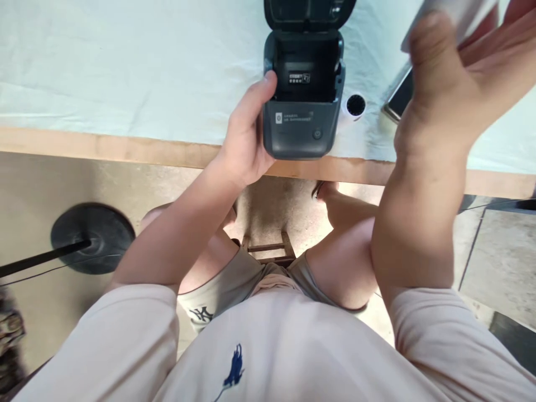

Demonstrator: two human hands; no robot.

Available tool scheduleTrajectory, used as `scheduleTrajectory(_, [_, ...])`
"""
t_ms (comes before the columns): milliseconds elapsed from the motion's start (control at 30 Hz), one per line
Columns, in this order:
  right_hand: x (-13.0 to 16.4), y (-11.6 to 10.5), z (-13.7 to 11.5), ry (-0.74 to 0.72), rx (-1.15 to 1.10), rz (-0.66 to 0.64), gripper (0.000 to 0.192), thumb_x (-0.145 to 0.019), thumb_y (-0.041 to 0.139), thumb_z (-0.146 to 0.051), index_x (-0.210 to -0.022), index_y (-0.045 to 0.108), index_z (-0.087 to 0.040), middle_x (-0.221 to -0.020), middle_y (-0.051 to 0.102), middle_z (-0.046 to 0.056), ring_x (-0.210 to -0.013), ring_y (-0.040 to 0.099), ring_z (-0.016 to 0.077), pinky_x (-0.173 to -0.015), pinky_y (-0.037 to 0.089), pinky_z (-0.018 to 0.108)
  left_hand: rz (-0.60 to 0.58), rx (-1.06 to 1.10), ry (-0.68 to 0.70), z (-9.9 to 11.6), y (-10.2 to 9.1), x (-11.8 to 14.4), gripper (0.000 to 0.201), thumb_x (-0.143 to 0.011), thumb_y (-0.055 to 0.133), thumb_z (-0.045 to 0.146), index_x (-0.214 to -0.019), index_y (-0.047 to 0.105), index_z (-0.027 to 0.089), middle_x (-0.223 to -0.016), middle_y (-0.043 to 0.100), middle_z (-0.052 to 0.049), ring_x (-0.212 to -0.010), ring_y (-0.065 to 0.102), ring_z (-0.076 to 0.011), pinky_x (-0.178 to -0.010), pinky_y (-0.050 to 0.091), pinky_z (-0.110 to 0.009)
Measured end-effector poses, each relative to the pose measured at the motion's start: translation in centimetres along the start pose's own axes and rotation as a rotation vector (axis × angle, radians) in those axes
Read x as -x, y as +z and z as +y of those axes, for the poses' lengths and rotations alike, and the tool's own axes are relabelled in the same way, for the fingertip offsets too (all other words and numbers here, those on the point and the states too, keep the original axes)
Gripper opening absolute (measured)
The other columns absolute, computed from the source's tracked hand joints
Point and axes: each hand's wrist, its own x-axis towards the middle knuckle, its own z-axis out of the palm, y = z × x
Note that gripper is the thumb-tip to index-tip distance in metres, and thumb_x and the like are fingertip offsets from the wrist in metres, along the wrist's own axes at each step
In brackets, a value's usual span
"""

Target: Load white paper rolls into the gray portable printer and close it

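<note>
A dark label printer (302, 129) with a power button is at the table's front edge. Its lid (310, 14) is swung up, and the paper compartment looks bare inside except for a small printed sticker. My left hand (251, 125) grips the printer's left side, thumb on the compartment's rim. Raised at the upper right, my right hand (452, 89) has its thumb against a smooth white object (471, 19); the frame cuts this off, so its kind is unclear. On the table right of the printer stands a small white cylinder (355, 106) with a black round end.
A phone (400, 97) lies partly behind my right hand. Pale blue cloth (125, 61) covers the table, whose wooden edge (125, 146) runs across in front of me. A black round stand base (94, 237) with a pole is on the floor at left.
</note>
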Motion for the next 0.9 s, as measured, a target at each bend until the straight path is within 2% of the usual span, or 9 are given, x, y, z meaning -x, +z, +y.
scheduleTrajectory(33, [0.6, 0.5, -0.8, 0.038, -0.071, 0.054, 0.051, -0.066, 0.069, -0.026, -0.108, 0.047, -0.044, -0.121, 0.045, -0.021, -0.121, 0.05, 0.0096, -0.085, 0.043, 0.016, -0.004, -0.007, 0.005, -0.1, 0.1, 0.0, 0.04, -0.097, 0.03, 0.035, -0.094, 0.065, 0.015, -0.092, 0.063, -0.006, -0.107, 0.062, -0.0235, -0.083, 0.055, -0.032])
scheduleTrajectory(67, [1.0, 0.9, -1.5, 0.064, -0.082, 0.089, 0.049, -0.055, 0.074, -0.012, -0.096, 0.058, -0.032, -0.109, 0.052, -0.018, -0.115, 0.053, 0.0119, -0.086, 0.042, 0.018, -0.006, -0.012, 0.015, -0.2, 0.2, 0.1, 0.038, -0.097, 0.032, 0.034, -0.095, 0.064, 0.014, -0.092, 0.063, -0.006, -0.107, 0.062, -0.0235, -0.084, 0.055, -0.033])
scheduleTrajectory(200, [1.3, 2.0, -2.7, -0.626, 0.792, -0.314, 0.028, -0.066, 0.058, -0.011, -0.093, 0.063, -0.017, -0.095, 0.057, 0.0, -0.095, 0.055, 0.0147, -0.085, 0.046, 0.028, 0.011, -0.038, 0.033, -0.5, 0.3, 0.4, 0.019, -0.094, 0.043, 0.027, -0.1, 0.059, 0.021, -0.093, 0.063, -0.002, -0.11, 0.06, -0.0216, -0.083, 0.056, -0.032])
scheduleTrajectory(233, [1.3, 2.0, -2.6, -0.735, 0.913, -0.352, 0.029, -0.068, 0.054, -0.012, -0.096, 0.061, -0.016, -0.096, 0.058, 0.003, -0.092, 0.055, 0.0154, -0.082, 0.046, 0.03, 0.016, -0.04, 0.036, -0.6, 0.3, 0.5, 0.016, -0.094, 0.045, 0.026, -0.1, 0.059, 0.023, -0.094, 0.063, -0.002, -0.11, 0.059, -0.021, -0.082, 0.056, -0.031])
scheduleTrajectory(433, [1.3, 1.8, -2.2, -0.691, 1.027, -0.356, 0.024, -0.069, 0.056, -0.018, -0.093, 0.059, -0.016, -0.095, 0.057, 0.005, -0.088, 0.053, 0.0157, -0.076, 0.043, 0.029, 0.049, -0.006, 0.029, -0.9, 0.3, 0.6, 0.008, -0.092, 0.047, 0.027, -0.093, 0.053, 0.021, -0.091, 0.062, -0.003, -0.087, 0.065, -0.0179, -0.06, 0.052, -0.024])
scheduleTrajectory(567, [1.4, 1.9, -1.9, -0.653, 1.073, -0.379, 0.025, -0.069, 0.057, -0.018, -0.093, 0.061, -0.02, -0.089, 0.06, 0.003, -0.08, 0.054, 0.0139, -0.071, 0.039, 0.028, 0.084, -0.013, 0.02, -1.0, 0.3, 0.5, 0.007, -0.09, 0.051, 0.028, -0.092, 0.053, 0.022, -0.08, 0.057, 0.0, -0.068, 0.061, -0.0133, -0.058, 0.051, -0.023])
scheduleTrajectory(633, [1.4, 2.0, -1.7, -0.674, 1.084, -0.357, 0.02, -0.073, 0.057, -0.021, -0.092, 0.063, -0.02, -0.085, 0.061, 0.002, -0.079, 0.056, 0.0138, -0.069, 0.037, 0.027, 0.067, -0.019, 0.025, -0.9, 0.4, 0.4, 0.008, -0.091, 0.049, 0.028, -0.09, 0.054, 0.022, -0.081, 0.059, -0.001, -0.076, 0.063, -0.0147, -0.062, 0.052, -0.022])
scheduleTrajectory(767, [2.0, 2.4, -1.5, -0.79, 1.066, -0.269, 0.022, -0.085, 0.05, -0.037, -0.089, 0.064, -0.021, -0.085, 0.063, 0.001, -0.086, 0.061, 0.0172, -0.078, 0.043, 0.033, -0.015, 0.019, 0.044, -0.3, 0.6, 0.5, 0.029, -0.097, 0.035, 0.031, -0.086, 0.058, 0.016, -0.088, 0.061, -0.004, -0.101, 0.063, -0.0199, -0.078, 0.054, -0.027])
scheduleTrajectory(900, [3.1, 2.9, -1.7, -0.893, 1.032, -0.306, 0.026, -0.089, 0.044, -0.04, -0.085, 0.064, -0.023, -0.08, 0.062, -0.001, -0.082, 0.061, 0.0155, -0.077, 0.045, 0.034, -0.019, 0.039, 0.073, 0.3, 0.9, 0.7, 0.041, -0.099, 0.025, 0.032, -0.083, 0.057, 0.013, -0.085, 0.058, -0.004, -0.098, 0.063, -0.0179, -0.083, 0.053, -0.028])
